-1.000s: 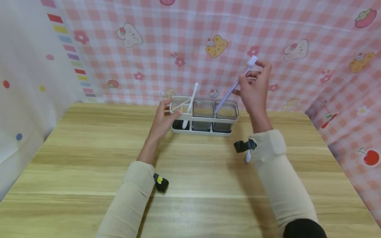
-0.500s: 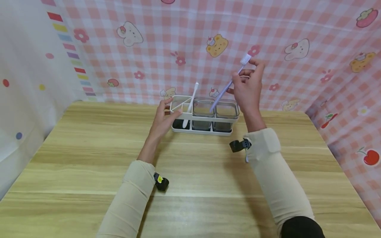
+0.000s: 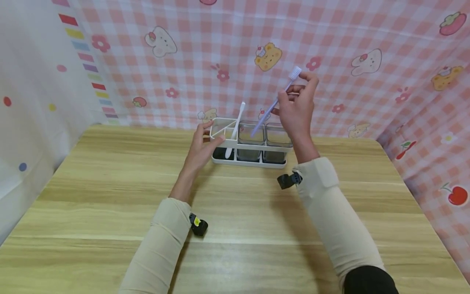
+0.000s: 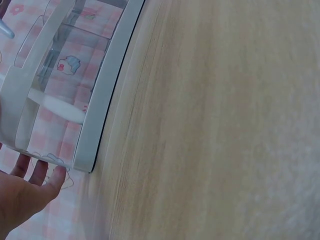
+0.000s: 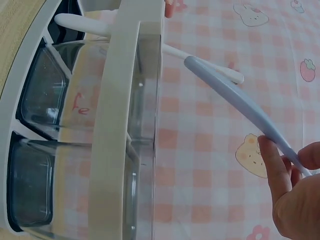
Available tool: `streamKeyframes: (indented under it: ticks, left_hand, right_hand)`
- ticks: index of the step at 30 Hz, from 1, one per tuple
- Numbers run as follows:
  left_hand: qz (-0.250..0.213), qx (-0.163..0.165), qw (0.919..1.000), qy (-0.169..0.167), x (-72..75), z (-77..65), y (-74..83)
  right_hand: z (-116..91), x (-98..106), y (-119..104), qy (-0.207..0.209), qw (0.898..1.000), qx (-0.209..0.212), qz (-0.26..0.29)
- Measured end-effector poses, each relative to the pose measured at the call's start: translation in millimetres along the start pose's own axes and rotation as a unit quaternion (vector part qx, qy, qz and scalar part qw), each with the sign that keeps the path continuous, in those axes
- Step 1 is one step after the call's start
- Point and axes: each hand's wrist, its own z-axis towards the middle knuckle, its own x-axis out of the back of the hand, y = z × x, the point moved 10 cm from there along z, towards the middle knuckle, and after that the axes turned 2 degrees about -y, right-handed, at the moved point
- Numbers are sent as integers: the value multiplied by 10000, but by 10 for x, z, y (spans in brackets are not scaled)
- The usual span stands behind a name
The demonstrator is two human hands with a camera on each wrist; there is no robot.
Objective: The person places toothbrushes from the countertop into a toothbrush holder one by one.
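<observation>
A white toothbrush holder [image 3: 257,164] with an upper frame and a base tray stands at the back of the table. My left hand [image 3: 200,149] grips its left end, thumb at the front of the upper frame. In my right hand [image 3: 299,110] a lilac toothbrush [image 3: 270,109] is pinched near its head, bristles up, handle slanting down to the left. The handle tip overlaps the middle cup in the head view; the right wrist view shows it just beyond the upper frame [image 5: 115,125]. A slim white toothbrush-shaped stick [image 3: 239,118] leans in the holder's left section.
Two clear grey cups, a middle one [image 3: 249,155] and a right one [image 3: 274,157], sit in the holder. Behind it hangs a pink checked cloth [image 3: 205,53]. The wood-grain table [image 3: 235,228] stretches toward me.
My right hand has moved left with the lilac toothbrush, its handle tip passing from the right cup to the middle one. My sleeve now hides a pale tip on the table. The left hand stays put.
</observation>
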Motion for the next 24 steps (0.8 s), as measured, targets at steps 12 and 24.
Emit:
streamKeyframes:
  ticks: [12, 24]
  left_hand:
    - [-45, 54, 10000, -11, 6, -9, 37]
    - [-99, -124, 9999, 54, 12, -15, 46]
  right_hand:
    - [-10, -165, 9, -2, 9997, 200, -167]
    - [-68, -306, 25, 49, 9996, 255, -115]
